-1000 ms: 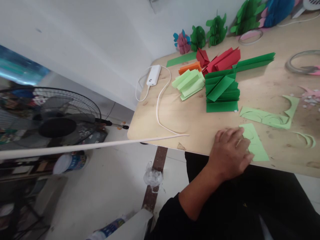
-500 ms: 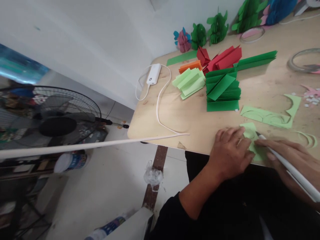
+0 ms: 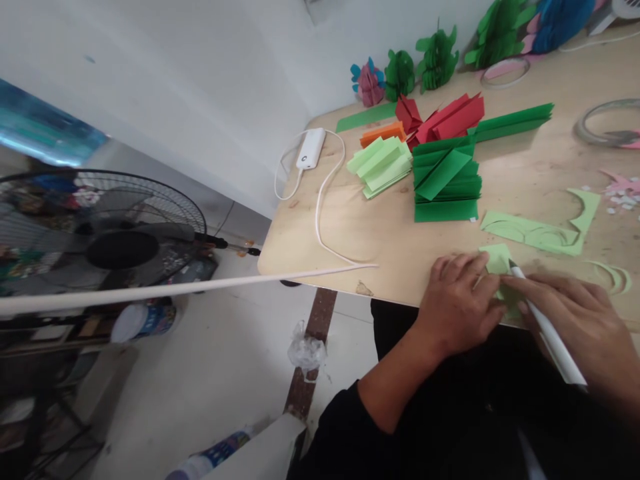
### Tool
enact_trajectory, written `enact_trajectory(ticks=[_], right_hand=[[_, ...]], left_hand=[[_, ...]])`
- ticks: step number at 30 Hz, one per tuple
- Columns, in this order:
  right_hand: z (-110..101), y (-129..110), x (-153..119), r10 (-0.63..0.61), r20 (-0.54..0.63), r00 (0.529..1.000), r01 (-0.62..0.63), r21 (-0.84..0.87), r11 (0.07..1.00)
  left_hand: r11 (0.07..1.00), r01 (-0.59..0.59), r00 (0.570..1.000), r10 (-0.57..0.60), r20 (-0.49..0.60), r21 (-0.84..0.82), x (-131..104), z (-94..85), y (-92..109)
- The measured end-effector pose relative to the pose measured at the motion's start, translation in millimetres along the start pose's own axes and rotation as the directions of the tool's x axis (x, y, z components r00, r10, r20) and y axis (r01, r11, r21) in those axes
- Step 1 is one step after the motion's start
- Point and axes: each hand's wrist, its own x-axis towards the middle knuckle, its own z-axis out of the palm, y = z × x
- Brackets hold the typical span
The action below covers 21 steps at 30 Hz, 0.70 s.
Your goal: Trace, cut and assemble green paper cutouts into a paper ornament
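At the table's front edge lies a small light green paper piece [image 3: 496, 257]. My left hand [image 3: 457, 307], fingers bent and close together, holds it down from the left. My right hand [image 3: 575, 313] grips a white pen [image 3: 557, 347], whose dark tip touches or hovers just over that paper; I cannot tell which. Part of the paper is hidden under both hands. Just beyond them is a larger light green offcut [image 3: 537, 235] with curved cutouts. Thin curved strips [image 3: 620, 279] of the same paper lie to the right.
Behind are pleated dark green paper [image 3: 445, 190], light green paper [image 3: 383, 165] and red paper [image 3: 453, 119]. Paper figures [image 3: 436, 60] stand along the wall. A tape roll [image 3: 607, 123] lies right. A white power bank [image 3: 311, 148] trails a cable. A fan [image 3: 120, 250] stands left.
My right hand has shifted slightly left with the pen, whose barrel now points more steeply toward me. The pen tip has moved a little left and up. My left hand stays put.
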Motion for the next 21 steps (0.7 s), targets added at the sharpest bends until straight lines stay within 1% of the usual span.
enact_trajectory(ticks=[12, 17, 21], right_hand=[[0.5, 0.1, 1.3, 0.003, 0.045, 0.999, -0.002, -0.012, 1.000], [-0.4, 0.7, 0.7, -0.003, 0.051, 0.999, 0.003, 0.001, 1.000], [0.4, 0.4, 0.7, 0.028, 0.051, 0.998, -0.029, 0.016, 0.999]], left_hand=[[1.000, -0.002, 1.000, 0.002, 0.000, 0.004, -0.1, 0.1, 0.2], [1.000, -0.013, 1.000, 0.013, -0.021, 0.004, -0.4, 0.6, -0.2], [1.000, -0.019, 0.999, 0.019, -0.026, 0.006, -0.3, 1.4, 0.0]])
